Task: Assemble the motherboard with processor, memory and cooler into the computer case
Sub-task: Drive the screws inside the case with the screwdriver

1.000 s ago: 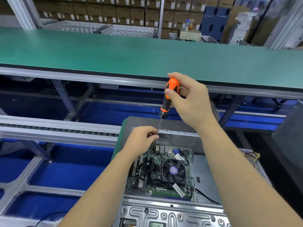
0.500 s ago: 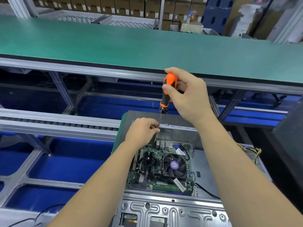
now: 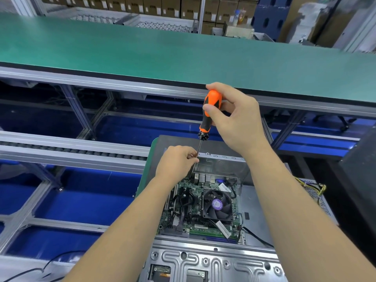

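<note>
Hiding screwdriver [image 3: 209, 110] tip: left hand [image 3: 176, 161]; right hand [image 3: 237, 119] grips handle.

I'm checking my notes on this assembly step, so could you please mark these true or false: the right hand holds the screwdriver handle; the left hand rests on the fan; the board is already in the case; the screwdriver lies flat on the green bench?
1. The right hand holds the handle of the screwdriver. True.
2. The left hand rests on the fan. False: it pinches the screwdriver's shaft above the board's far edge.
3. The board sits inside the case. True.
4. The screwdriver lies flat on the green bench. False: it is held nearly upright, tip down.
</note>
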